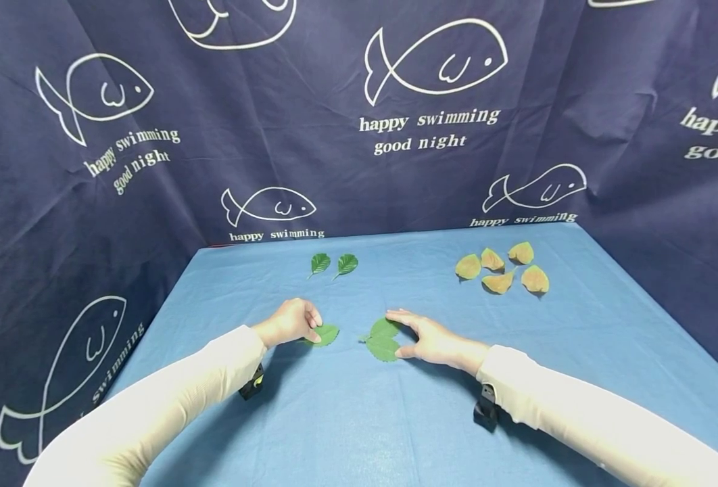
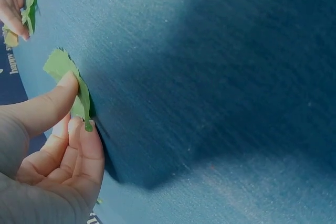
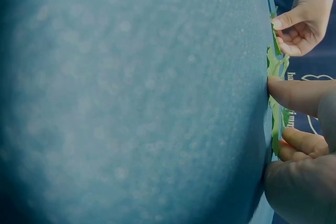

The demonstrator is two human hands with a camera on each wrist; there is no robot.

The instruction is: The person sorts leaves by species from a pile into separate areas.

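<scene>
My left hand (image 1: 290,320) pinches a light green leaf (image 1: 327,334) low over the blue cloth. In the left wrist view the thumb lies on the face of this leaf (image 2: 65,69), with the fingers at its stem end. Two more green leaves (image 1: 382,348) lie side by side to the right, partly overlapping, stems pointing left. Over their right edges rests my right hand (image 1: 433,340), thumb at the near leaf and extended fingers at the far one. The right wrist view shows these leaves (image 3: 275,124) edge-on, partly hidden by the thumb and fingers.
Toward the back of the blue cloth-covered table (image 1: 334,419) lie two small dark green leaves (image 1: 320,263). Several yellow-orange leaves (image 1: 497,281) form a group at the back right. A dark blue curtain (image 1: 334,169) with white fish drawings hangs behind and at the sides.
</scene>
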